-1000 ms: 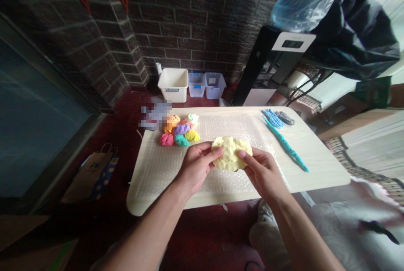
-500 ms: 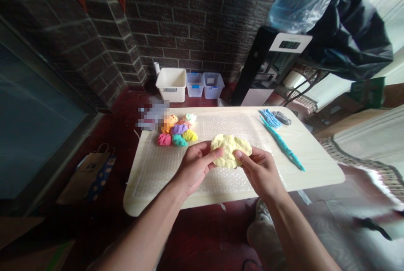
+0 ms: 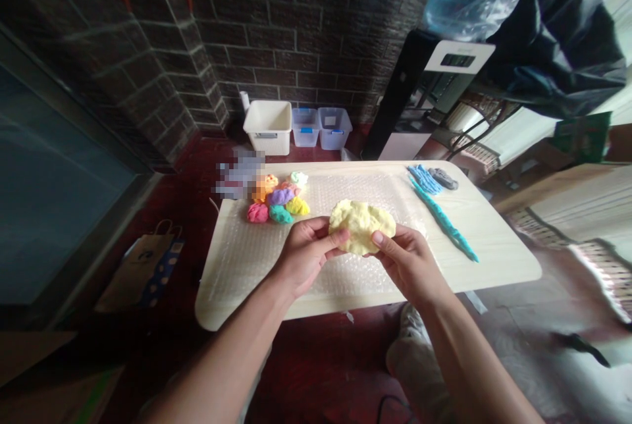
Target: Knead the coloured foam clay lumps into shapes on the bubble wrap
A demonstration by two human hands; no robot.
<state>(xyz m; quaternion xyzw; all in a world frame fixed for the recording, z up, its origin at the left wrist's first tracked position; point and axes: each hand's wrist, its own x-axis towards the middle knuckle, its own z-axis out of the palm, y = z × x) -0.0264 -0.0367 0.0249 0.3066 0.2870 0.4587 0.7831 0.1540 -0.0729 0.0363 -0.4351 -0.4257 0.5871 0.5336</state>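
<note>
A flattened disc of pale yellow clay (image 3: 362,224) is held just above the table between both hands. My left hand (image 3: 305,254) pinches its left rim, thumb on top. My right hand (image 3: 405,264) grips the right rim the same way. Beneath them a sheet of bubble wrap (image 3: 247,253) covers a light wooden table (image 3: 498,259).
Several small clay lumps (image 3: 279,200) in pink, teal, purple, yellow and orange sit at the table's back left. A long teal clay strip (image 3: 444,221), a blue piece (image 3: 422,179) and a grey piece (image 3: 443,178) lie at the right. White and clear bins (image 3: 296,126) stand by the brick wall.
The hands and the yellow disc have stayed close together; the thumbs have shifted slightly along its near rim. The view has moved a little.
</note>
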